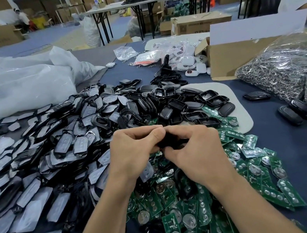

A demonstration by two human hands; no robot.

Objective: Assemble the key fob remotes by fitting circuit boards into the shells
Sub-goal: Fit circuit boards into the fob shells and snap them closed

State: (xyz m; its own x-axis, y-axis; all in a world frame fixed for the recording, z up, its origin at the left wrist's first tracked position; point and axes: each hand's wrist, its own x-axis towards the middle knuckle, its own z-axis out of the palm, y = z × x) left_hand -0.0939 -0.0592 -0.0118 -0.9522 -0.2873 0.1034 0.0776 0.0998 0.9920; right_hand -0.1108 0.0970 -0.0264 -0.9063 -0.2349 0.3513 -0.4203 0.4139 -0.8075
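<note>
Both my hands meet at the centre of the view over the table. My left hand (pixel 134 150) and my right hand (pixel 193 148) pinch one black key fob shell (pixel 170 141) between thumbs and fingers; most of the shell is hidden by them. Whether a board sits inside it I cannot tell. Below my hands spreads a heap of green circuit boards (pixel 204 199) with round silver battery clips. To the left lies a large pile of black shell fronts with grey button pads (pixel 42 156). Behind my hands sits a pile of hollow black shell halves (pixel 176 102).
A clear bag of metal key rings (pixel 278 71) lies at the right beside an open cardboard box (pixel 226 58). Finished black fobs (pixel 291 114) lie at the right. White plastic bags (pixel 20 86) fill the back left. A person in white stands at far right.
</note>
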